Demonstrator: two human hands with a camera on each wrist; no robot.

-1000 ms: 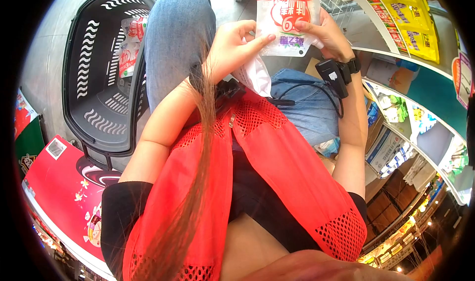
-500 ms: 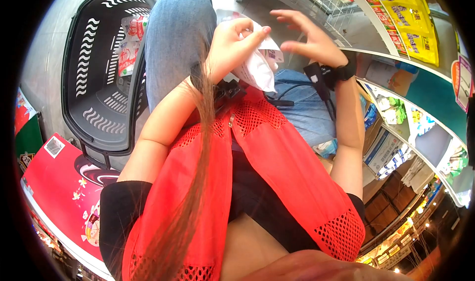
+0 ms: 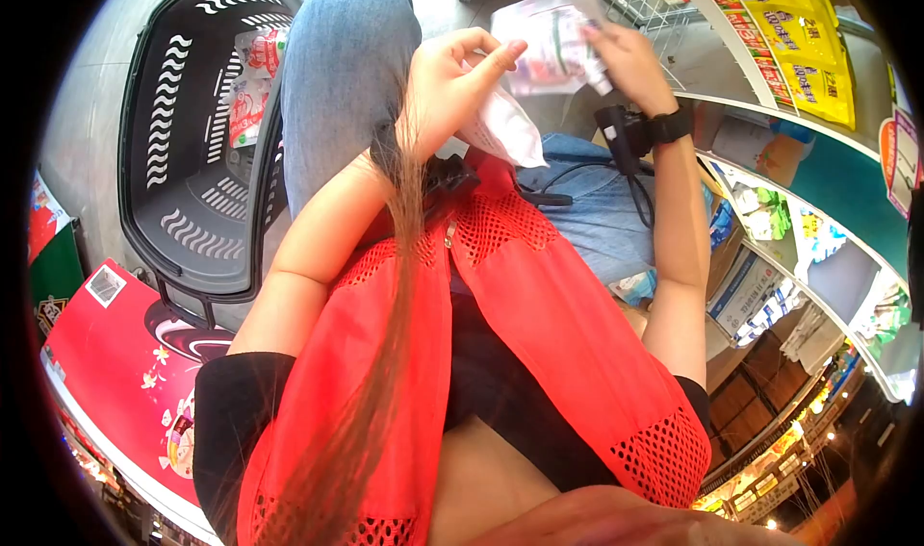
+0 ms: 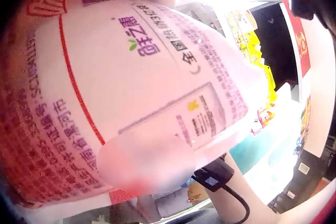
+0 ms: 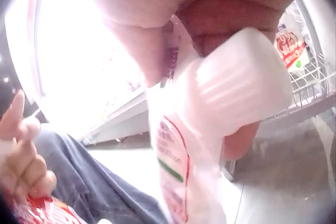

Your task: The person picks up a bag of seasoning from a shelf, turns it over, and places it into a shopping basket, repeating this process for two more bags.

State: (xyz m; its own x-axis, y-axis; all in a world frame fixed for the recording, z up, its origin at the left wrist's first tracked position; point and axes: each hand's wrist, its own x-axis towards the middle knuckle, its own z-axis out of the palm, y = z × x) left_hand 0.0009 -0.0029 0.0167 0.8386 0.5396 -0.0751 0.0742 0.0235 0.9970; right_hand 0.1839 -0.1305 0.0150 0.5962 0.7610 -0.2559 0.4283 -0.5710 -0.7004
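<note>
My left hand (image 3: 448, 89) grips a white plastic pouch (image 3: 507, 134), which hangs below the fingers over my lap. Up close in the left wrist view, that pouch (image 4: 113, 71) shows purple and red printing and fills most of the picture. In my right hand (image 3: 635, 65) is another printed pouch (image 3: 544, 41), blurred in the head view and held out ahead of the left hand. A ribbed white cap (image 5: 241, 85) juts from this pouch under the right fingers. The left hand (image 5: 23, 155) also shows at the edge of the right wrist view.
A dark shopping basket (image 3: 207, 214) with red-and-white packets (image 3: 252, 108) inside stands beyond my left knee. To the right are store shelves (image 3: 770, 132) with yellow packets (image 3: 808, 50) hanging above. A wire rack (image 3: 664, 26) is at the front. A cable (image 3: 549, 200) lies across my lap.
One second ago both hands were at a red-and-white pouch. Half a second ago the right hand was empty, fingers spread; now it holds a capped pouch. The left hand stays near the knee.
</note>
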